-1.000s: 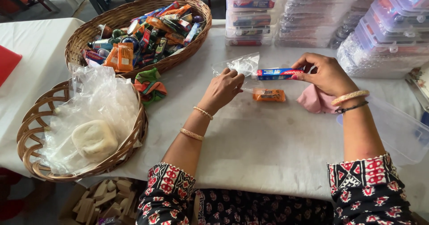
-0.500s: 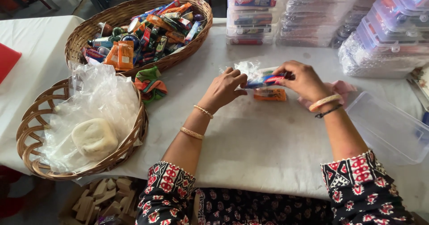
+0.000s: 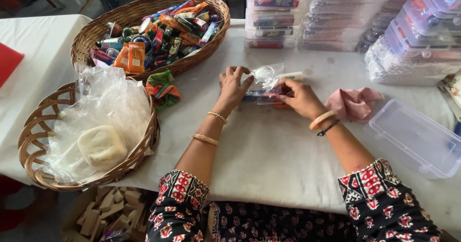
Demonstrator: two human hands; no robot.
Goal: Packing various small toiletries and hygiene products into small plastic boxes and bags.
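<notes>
Both hands worked mid-table: the left hand (image 3: 234, 86) pinched the clear plastic pouch (image 3: 263, 76) open, the right hand (image 3: 298, 97) gripped the small blue tube (image 3: 261, 94) at its mouth — best slid in level, pouch held taut.

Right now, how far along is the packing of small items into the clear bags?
Looks done: stacks of filled clear plastic boxes stand at the table's far edge. In hand: the left hand and right hand hold a small clear plastic bag over a blue wrapped bar. Left: the oval wicker basket holds many wrapped items, and an empty clear plastic box lies open.
</notes>
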